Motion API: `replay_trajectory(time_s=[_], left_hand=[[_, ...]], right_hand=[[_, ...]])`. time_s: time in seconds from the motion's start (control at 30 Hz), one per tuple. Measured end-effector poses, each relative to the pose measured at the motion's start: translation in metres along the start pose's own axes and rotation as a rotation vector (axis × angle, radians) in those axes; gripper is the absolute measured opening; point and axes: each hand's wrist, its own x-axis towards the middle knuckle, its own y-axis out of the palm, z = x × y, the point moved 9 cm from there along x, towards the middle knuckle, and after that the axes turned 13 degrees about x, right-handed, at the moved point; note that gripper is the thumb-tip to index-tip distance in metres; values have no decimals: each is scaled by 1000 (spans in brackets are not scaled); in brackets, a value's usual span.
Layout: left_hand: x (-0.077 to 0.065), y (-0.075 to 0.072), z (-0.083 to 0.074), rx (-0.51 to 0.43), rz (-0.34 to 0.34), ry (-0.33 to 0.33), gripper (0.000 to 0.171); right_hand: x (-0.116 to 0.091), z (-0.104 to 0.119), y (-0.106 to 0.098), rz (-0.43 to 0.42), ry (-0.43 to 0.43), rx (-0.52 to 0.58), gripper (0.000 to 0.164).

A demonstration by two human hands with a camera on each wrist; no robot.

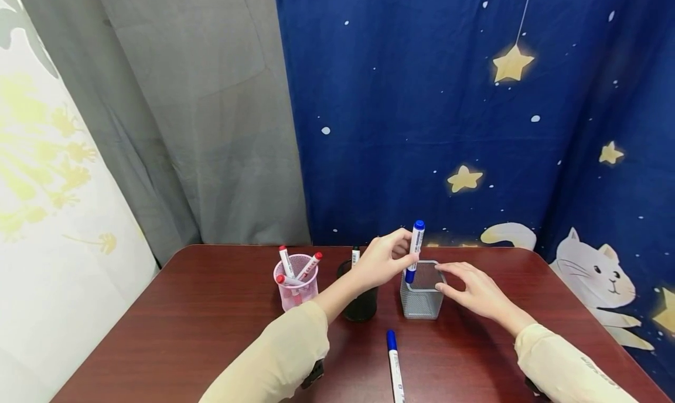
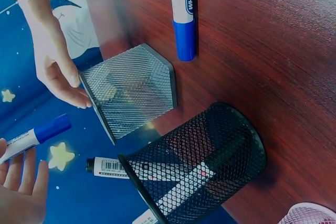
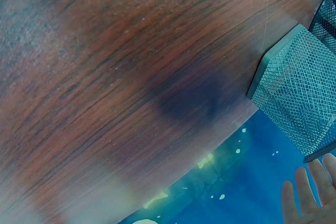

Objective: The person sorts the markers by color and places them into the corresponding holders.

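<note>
My left hand [image 1: 384,258] pinches a blue-capped whiteboard marker [image 1: 417,242] between thumb and fingers. The marker stands nearly upright, its blue lower end over the mouth of a square silver mesh pen holder [image 1: 423,304]. In the left wrist view the same marker [image 2: 23,142] points its blue end toward the holder's rim. My right hand [image 1: 471,289] is at the holder's right side, fingertips at the rim, fingers loosely extended. The right wrist view shows its fingers [image 3: 304,190] spread beside the mesh holder [image 3: 299,87]. The silver holder shows no marker inside.
A black mesh cup [image 1: 361,307] with black-capped markers stands left of the silver holder, partly behind my left forearm. Farther left is a pink mesh cup [image 1: 298,297] with red-capped markers. Another blue-capped marker [image 1: 394,365] lies on the table [image 1: 211,321] in front.
</note>
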Motion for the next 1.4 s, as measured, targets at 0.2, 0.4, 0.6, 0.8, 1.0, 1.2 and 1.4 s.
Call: replay_trajectory(time_s=[0.2, 0.4, 0.6, 0.8, 1.0, 1.2, 1.4], left_hand=[[5, 5, 6, -4, 21, -46, 22], [9, 10, 12, -12, 36, -69, 22], [12, 14, 15, -5, 39, -70, 22], [13, 19, 17, 4, 38, -81, 23], [11, 24, 20, -1, 46, -95, 24], [6, 20, 14, 45, 2, -20, 28], [-7, 8, -5, 149, -69, 119, 29]], right_hand=[[0, 1, 0, 0, -3, 1, 40], [0, 2, 0, -1, -6, -2, 40], [0, 0, 1, 10, -2, 1, 41], [0, -1, 1, 6, 1, 7, 40], [-1, 0, 2, 10, 8, 8, 41], [-1, 1, 2, 17, 10, 7, 42], [0, -1, 1, 13, 7, -10, 42]])
